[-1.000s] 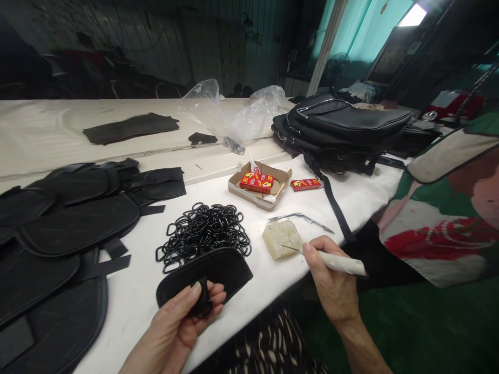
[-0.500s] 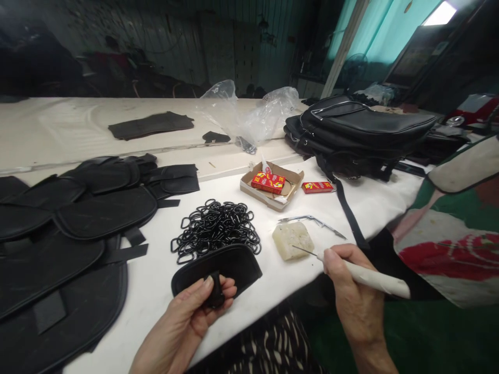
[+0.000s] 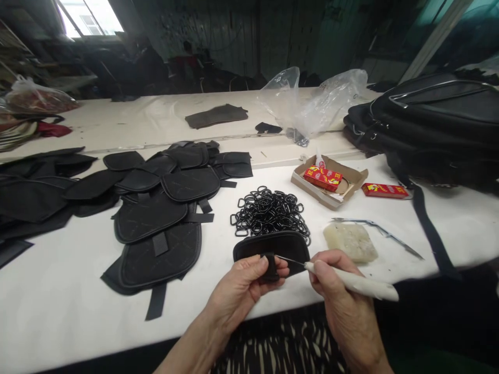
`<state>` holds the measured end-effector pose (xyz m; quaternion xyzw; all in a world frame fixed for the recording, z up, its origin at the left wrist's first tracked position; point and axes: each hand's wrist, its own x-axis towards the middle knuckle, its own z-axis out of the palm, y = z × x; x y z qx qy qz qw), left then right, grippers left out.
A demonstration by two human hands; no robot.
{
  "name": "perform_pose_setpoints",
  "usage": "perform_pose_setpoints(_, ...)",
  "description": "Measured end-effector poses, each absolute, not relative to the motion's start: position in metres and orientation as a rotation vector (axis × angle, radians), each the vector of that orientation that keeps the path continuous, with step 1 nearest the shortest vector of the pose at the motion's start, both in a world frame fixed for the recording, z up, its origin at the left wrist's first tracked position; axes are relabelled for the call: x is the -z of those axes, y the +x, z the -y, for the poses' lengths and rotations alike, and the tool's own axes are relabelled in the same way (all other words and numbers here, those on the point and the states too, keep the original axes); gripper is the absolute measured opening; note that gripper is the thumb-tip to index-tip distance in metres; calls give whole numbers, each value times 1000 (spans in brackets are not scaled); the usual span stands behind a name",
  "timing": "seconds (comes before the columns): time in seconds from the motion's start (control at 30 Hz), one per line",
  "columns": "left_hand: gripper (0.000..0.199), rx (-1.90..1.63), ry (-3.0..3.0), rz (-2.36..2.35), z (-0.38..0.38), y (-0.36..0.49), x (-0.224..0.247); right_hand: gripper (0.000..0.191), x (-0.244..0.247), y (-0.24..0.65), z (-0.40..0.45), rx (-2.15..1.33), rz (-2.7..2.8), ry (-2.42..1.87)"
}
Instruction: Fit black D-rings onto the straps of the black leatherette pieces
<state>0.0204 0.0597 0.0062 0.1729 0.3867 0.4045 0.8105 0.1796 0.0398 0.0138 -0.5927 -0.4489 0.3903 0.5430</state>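
Note:
My left hand (image 3: 249,280) pinches the strap of a black padded piece (image 3: 290,244) with a rounded top edge. In my right hand (image 3: 343,296) is a white-handled awl (image 3: 362,283), its thin metal tip reaching left to the strap between my left fingers. Just behind the black piece lies a heap of black metal rings (image 3: 268,210). A pale wax block (image 3: 350,241) sits to the right, with metal thread snips or tweezers (image 3: 384,231) behind it.
Black flap pieces (image 3: 156,218) with straps overlap on the left. Behind the wax are an open cardboard box (image 3: 319,195) with red packets and another red packet (image 3: 384,190). Black bags (image 3: 436,124) stand at the right; clear plastic (image 3: 323,106) lies further back.
The view has turned left. The awl has moved away from the wax block, and its tip is now at the strap in my left hand.

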Motion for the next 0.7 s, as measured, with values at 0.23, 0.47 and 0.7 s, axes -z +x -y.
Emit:
perform_pose_setpoints(0.23,19,-873,377,-793,-61,19,-5,28,-7,179,-41,-1009,1073,-1479)
perform_pose_setpoints(0.47,20,-910,420,-832,-58,24,-6,26,-4,182,-45,-1107,1166,-1434)
perform_pose_setpoints(0.7,26,-985,574,-900,-52,29,-8,19,-17,194,-72,-1231,1316,-1222)
